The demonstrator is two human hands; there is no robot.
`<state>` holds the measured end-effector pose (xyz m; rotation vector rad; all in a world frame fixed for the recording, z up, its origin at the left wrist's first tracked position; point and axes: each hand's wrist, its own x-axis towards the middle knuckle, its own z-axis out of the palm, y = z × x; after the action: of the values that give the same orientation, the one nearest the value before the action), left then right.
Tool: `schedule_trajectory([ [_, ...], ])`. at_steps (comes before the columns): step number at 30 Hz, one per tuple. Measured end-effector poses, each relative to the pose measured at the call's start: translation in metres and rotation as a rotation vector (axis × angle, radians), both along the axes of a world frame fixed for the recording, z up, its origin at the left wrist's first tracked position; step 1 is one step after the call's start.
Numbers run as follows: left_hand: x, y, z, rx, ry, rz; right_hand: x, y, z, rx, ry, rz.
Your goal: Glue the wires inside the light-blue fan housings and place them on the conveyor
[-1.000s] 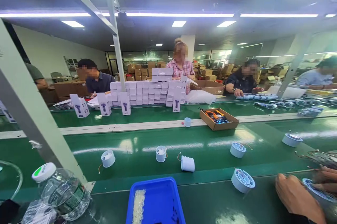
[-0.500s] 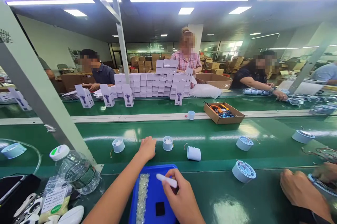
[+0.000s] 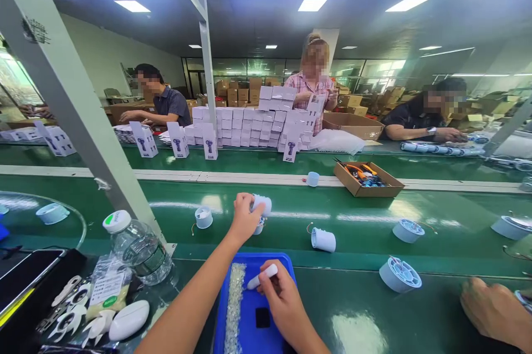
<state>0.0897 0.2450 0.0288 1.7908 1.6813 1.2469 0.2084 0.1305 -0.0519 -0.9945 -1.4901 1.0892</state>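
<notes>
My left hand (image 3: 246,215), at the end of my outstretched arm, is closed on a light blue cylindrical plastic housing (image 3: 263,205) held just above the green belt. Partly hidden under it stands another blue housing (image 3: 259,226). My right hand (image 3: 282,296) pinches a white pen-like tool (image 3: 265,275), its narrow tip pointing down and left over the blue tray (image 3: 249,287). Along the tray's left side lies a strip of small clear pieces (image 3: 235,298), and a black square (image 3: 262,318) sits near its middle.
More housings, one upright (image 3: 203,217) and one on its side (image 3: 323,240), are on the belt. A water bottle (image 3: 141,249) and a metal post (image 3: 95,138) stand left. A carton of tools (image 3: 369,181) lies beyond. At right is another person's hand (image 3: 490,304).
My left hand has come up from the belt with a blue housing in it. The pen-like tool in my right hand has turned, its tip now pointing down-left. The view has swung slightly left.
</notes>
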Motion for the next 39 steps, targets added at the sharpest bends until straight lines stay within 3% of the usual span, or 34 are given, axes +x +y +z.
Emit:
schedule_trajectory([
  [4,-0.03,-0.044,0.034,0.024,-0.289,0.0,0.001,0.0,0.001,0.021,-0.017,-0.008],
  [7,-0.051,-0.084,0.046,-0.018,-0.476,-0.03,0.004,-0.002,0.005,0.049,-0.039,-0.032],
  [10,-0.068,-0.121,0.045,-0.084,-0.608,-0.021,0.005,-0.003,0.007,0.075,-0.061,-0.05],
  [15,-0.089,-0.161,0.026,-0.209,-0.801,0.073,0.002,-0.003,0.001,0.087,-0.083,-0.041],
  [21,-0.103,-0.175,0.014,-0.301,-0.978,0.238,0.004,-0.003,0.003,0.124,-0.128,-0.087],
  [28,-0.099,-0.182,0.019,-0.292,-1.011,0.228,0.012,-0.008,0.013,0.192,-0.19,-0.141],
  [39,-0.1,-0.191,0.017,-0.233,-1.014,0.329,0.006,-0.007,0.016,0.242,-0.18,-0.161],
])
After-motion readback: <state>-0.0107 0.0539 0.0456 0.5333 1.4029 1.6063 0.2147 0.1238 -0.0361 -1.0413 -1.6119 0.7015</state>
